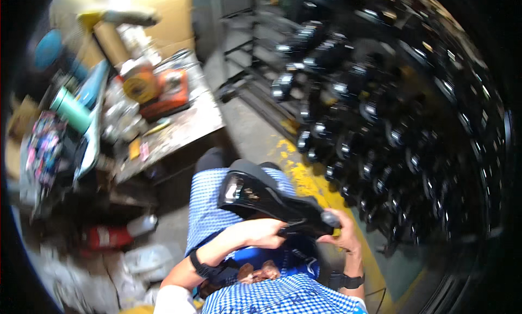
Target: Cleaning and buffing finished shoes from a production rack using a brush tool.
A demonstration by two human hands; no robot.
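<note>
A glossy black shoe [255, 197] lies tilted across my lap, over a blue-and-white checked apron [206, 197]. One shiny end points to the upper left, with the dark sole edge along its top. My left hand [265, 233] is closed on the shoe's near edge, by its middle. At the right end of the shoe, my right hand [347, 237] curls around a small grey and yellow thing [329, 219], which touches or nearly touches the shoe. Its kind is not clear, and the fingers partly hide it.
Racks of glossy black shoes [370, 110] fill the right side. A cluttered worktable [190, 126] at the left carries an orange device [174, 88] and a green bottle [72, 110]. Below it lie a red item [109, 237] and plastic bags [147, 259]. Yellow paint [299, 167] marks the floor.
</note>
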